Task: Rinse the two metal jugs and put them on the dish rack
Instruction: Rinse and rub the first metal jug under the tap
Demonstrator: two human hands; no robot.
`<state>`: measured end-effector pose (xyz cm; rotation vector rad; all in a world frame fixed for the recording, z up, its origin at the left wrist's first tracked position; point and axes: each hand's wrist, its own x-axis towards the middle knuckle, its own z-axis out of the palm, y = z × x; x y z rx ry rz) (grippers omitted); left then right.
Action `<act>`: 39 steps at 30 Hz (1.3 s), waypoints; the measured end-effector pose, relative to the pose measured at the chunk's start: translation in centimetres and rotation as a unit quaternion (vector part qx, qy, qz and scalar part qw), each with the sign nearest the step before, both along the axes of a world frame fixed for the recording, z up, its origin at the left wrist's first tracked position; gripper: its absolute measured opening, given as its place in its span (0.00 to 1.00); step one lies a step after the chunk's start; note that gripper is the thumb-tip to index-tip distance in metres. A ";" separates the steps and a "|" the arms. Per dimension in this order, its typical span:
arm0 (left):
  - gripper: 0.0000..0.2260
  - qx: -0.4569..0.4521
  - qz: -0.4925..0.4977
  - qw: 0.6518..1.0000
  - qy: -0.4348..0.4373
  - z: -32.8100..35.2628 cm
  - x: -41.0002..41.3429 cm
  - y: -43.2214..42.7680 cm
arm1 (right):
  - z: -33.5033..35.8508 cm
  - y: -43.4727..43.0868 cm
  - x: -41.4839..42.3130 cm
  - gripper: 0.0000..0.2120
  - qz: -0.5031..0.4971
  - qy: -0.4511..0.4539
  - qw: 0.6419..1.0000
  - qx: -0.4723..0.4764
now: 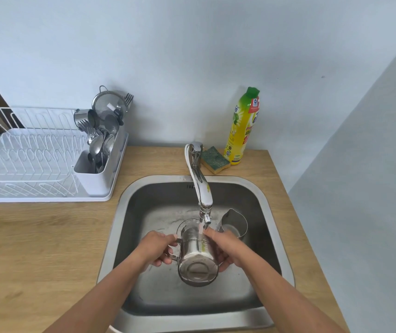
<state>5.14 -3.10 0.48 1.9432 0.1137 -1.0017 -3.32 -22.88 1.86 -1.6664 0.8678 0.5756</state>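
A metal jug (pixel 197 258) is tipped on its side over the sink (pixel 125 212), its base turned toward me and its mouth under the tap (pixel 201 188). Water runs from the spout onto it. My left hand (pixel 155 248) grips the jug's handle on the left. My right hand (pixel 225 248) holds the jug's body on the right, fingers near the spout. A second metal jug (pixel 234 223) stands upright in the sink's back right corner. The white wire dish rack (pixel 31 159) sits on the counter at the left.
The rack's cutlery holder (pixel 96 162) is full of spoons, forks, a strainer and a metal cup. A green and yellow sponge (pixel 215 159) and a yellow dish soap bottle (pixel 242 126) stand behind the sink. Wooden counter surrounds the sink; a wall closes the right side.
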 end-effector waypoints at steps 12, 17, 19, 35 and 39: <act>0.12 -0.048 -0.032 0.998 0.030 0.8 -0.8 0.7 | -0.5 -0.2 -1.3 0.34 0.018 -0.069 0.997 -0.020; 0.08 -0.062 -0.042 0.997 0.025 -0.3 -1.0 1.0 | -1.1 -0.3 -2.3 0.37 0.015 -0.130 0.991 -0.010; 0.06 -0.065 -0.034 0.997 0.016 -0.9 -1.0 0.9 | -1.5 -0.2 -2.6 0.41 0.017 -0.143 0.989 -0.020; 0.03 -0.096 0.027 0.993 -0.055 -1.7 -1.0 0.9 | -1.1 0.2 -2.4 0.30 0.052 -0.184 0.981 -0.037; 0.03 -0.074 0.023 0.993 -0.085 -1.2 -1.0 1.1 | -1.1 0.4 -2.3 0.30 0.025 -0.180 0.983 -0.018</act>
